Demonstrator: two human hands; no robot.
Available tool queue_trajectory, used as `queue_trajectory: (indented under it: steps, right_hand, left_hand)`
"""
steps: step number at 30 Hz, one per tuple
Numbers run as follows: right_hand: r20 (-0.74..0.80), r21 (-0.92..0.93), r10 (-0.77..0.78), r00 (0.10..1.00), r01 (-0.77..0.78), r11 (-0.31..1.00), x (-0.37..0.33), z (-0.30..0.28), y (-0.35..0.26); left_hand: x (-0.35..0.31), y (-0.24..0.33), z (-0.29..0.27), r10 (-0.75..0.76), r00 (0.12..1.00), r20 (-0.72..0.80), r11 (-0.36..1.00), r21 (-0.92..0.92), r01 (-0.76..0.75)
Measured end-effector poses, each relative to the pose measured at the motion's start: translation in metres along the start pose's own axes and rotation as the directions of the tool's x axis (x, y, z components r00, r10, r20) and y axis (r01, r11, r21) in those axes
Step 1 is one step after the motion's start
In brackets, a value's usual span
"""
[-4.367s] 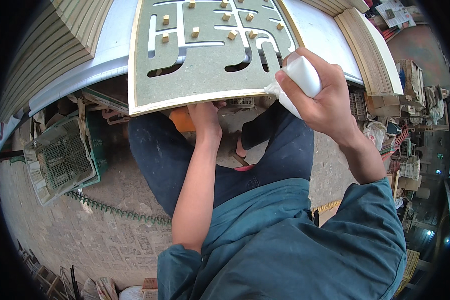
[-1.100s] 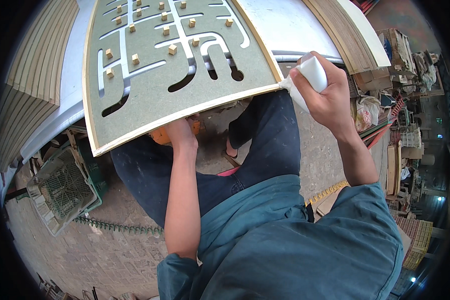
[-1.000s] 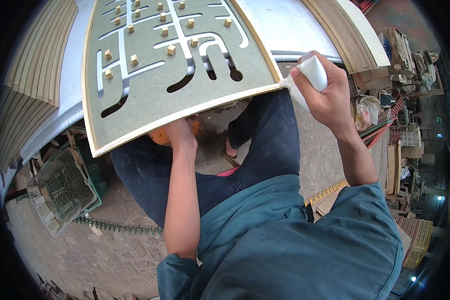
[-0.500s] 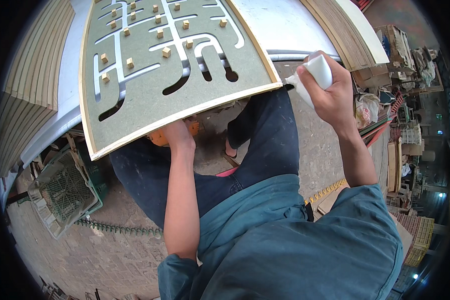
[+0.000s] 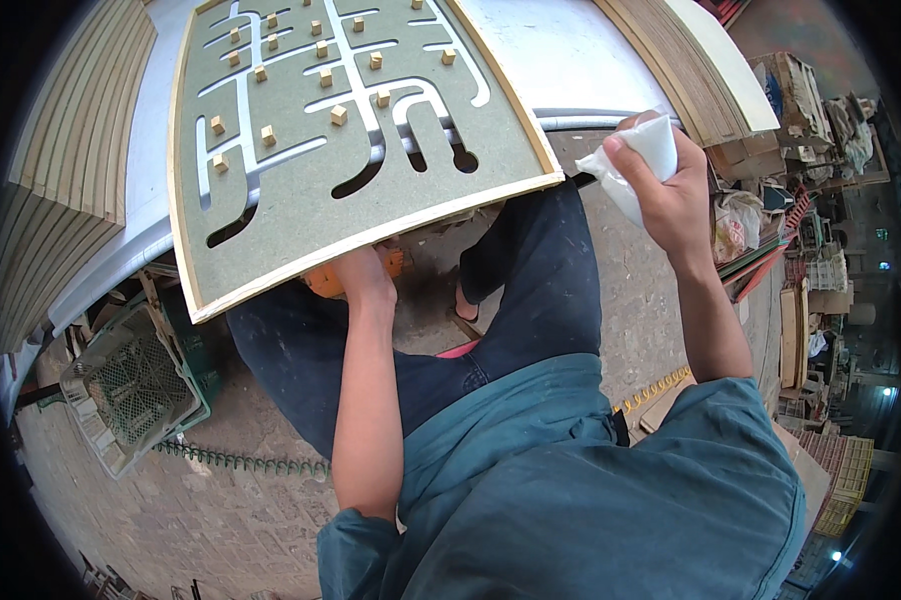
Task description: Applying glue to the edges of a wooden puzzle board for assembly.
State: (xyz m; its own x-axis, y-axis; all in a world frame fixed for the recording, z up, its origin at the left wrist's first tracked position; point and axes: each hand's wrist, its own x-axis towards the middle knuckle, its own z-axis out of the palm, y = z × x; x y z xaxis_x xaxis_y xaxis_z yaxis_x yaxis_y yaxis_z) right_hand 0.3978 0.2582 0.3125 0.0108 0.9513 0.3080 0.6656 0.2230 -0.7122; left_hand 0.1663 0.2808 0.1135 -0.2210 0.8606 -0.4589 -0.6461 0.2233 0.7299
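Head view: right hand (image 5: 679, 203) clenching white bag (image 5: 655, 146).
I'm pointing its tip left, toward the panel (image 5: 296, 208); left hand's (image 5: 364, 274) grip is hidden.

Woodworking workshop indicated: wooden panels (image 5: 81, 120) stacked upper left, second panel stack (image 5: 666, 70) seen upper right, coiled green hose (image 5: 246, 458) and block-paved floor (image 5: 161, 515) visible lower left.

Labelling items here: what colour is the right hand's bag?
The bag is white, head view.
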Motion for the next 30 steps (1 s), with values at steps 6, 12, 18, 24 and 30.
queue_trajectory:
  steps: [6, 12, 18, 24, 30]
  right_hand:
    - [0.055, -0.032, -0.078, 0.995, 0.080, 0.996, 0.002, 0.010, -0.003]
    - [0.054, -0.092, -0.115, 0.992, 0.120, 0.989, 0.000, 0.012, -0.004]
    - [0.026, -0.124, -0.148, 0.989, 0.150, 0.981, -0.004, 0.011, -0.003]
    - [-0.047, -0.087, -0.187, 0.981, 0.183, 0.979, -0.006, 0.013, -0.002]
    - [-0.017, -0.119, -0.211, 0.977, 0.208, 0.971, -0.011, 0.014, 0.002]
  left_hand:
    - [0.002, 0.002, -0.001, -0.014, 1.000, 0.010, 1.000, 0.012, 0.014]
    - [0.005, -0.003, -0.001, -0.003, 0.999, -0.043, 1.000, -0.023, 0.002]
    - [0.004, -0.004, -0.001, -0.017, 0.998, -0.056, 0.999, -0.040, 0.015]
    - [0.006, -0.006, -0.002, -0.001, 0.999, -0.037, 1.000, -0.029, 0.000]
    - [0.009, -0.009, -0.004, 0.006, 0.999, -0.033, 0.999, -0.041, -0.007]
